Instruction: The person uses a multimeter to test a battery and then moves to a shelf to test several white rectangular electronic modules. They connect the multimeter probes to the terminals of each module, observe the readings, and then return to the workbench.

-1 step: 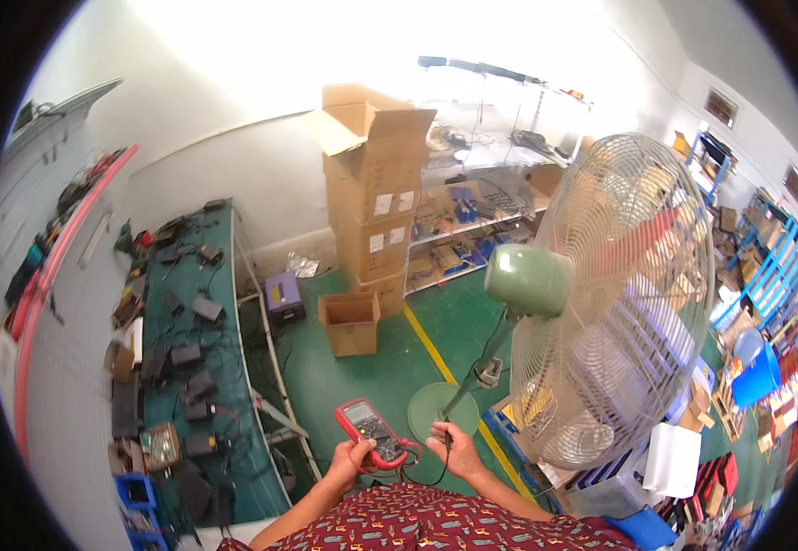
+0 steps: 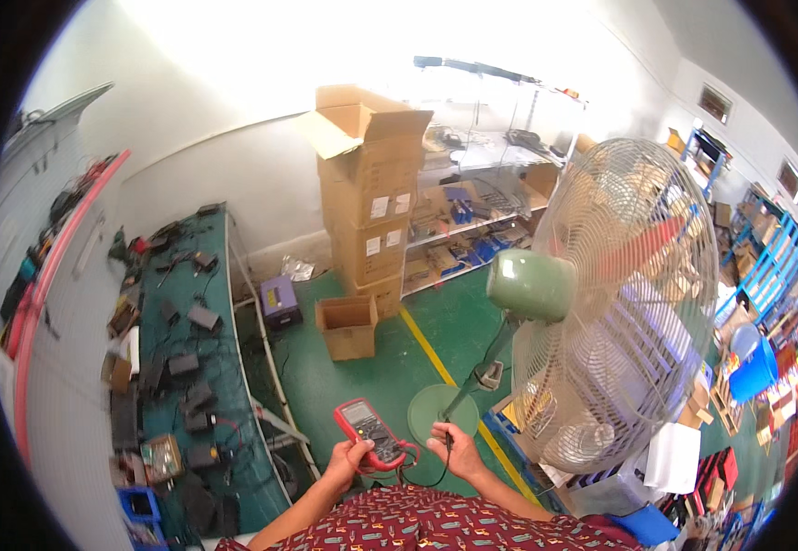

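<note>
My left hand (image 2: 348, 461) grips a red handheld multimeter (image 2: 370, 430) with a grey screen and a dial, its thumb on the near side. Black leads run from the meter to my right hand (image 2: 454, 452), whose fingers are closed around a thin black lead (image 2: 447, 464). Just beyond my right hand stands a large pedestal fan with a green motor housing (image 2: 532, 285), a round wire guard (image 2: 619, 349) and a round green base (image 2: 422, 409). My patterned maroon shirt fills the lower edge.
At left, a long green-topped bench (image 2: 206, 349) holds several black adapters and cables, beside a pegboard (image 2: 59, 367). Stacked cartons (image 2: 367, 184), an open box (image 2: 344, 326) and a purple case (image 2: 280, 303) stand ahead near shelving (image 2: 472, 211). Crowded blue racks (image 2: 757, 239) and a blue bin (image 2: 753, 372) are right.
The view has shifted very slightly, with the cartons and shelves a little further left in the picture. Both hands and the meter look the same as before.
</note>
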The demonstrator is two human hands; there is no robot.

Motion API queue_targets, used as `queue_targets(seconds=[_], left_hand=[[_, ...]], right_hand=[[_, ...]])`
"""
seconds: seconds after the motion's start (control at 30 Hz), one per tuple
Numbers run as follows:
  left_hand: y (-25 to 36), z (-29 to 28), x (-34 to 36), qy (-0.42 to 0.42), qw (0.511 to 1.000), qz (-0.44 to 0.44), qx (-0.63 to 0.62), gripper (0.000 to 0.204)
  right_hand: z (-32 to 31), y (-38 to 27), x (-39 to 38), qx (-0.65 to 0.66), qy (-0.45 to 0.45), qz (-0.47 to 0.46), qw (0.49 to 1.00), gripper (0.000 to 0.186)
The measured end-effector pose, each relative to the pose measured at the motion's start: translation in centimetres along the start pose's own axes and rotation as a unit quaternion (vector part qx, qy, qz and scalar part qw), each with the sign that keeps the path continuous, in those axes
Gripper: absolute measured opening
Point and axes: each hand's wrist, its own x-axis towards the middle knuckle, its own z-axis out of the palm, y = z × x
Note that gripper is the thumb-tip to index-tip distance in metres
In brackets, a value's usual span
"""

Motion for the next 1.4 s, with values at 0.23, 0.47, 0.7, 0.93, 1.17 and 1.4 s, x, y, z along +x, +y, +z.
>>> queue_targets(seconds=[0.23,0.47,0.7,0.93,1.17,1.4], left_hand=[[8.1,-5.6,10.4,-0.05,0.997,-0.04,0.042,0.026],[12.8,-4.4,20.3,-0.098,0.991,-0.047,0.077,0.027],[20.1,-2.1,28.8,-0.119,0.985,-0.031,0.118,0.025],[22.5,0.9,37.2,-0.165,0.969,-0.088,0.161,0.027],[26.8,3.8,47.8,-0.275,0.933,-0.06,0.225,0.026],[32.3,2.0,56.5,-0.291,0.927,0.007,0.237,0.025]], right_hand=[[3.0,1.6,6.6,-0.013,0.059,0.055,0.997,0.036],[5.6,6.2,15.2,-0.016,0.138,0.034,0.99,0.028],[7.7,10.8,30.0,-0.001,0.172,0.01,0.985,0.022],[9.4,16.2,38.6,0.039,0.115,0.194,0.973,0.016],[5.2,20.6,44.8,-0.125,0.164,0.171,0.964,0.02],[1.9,17.0,56.5,-0.169,0.144,0.201,0.954,0.024]])
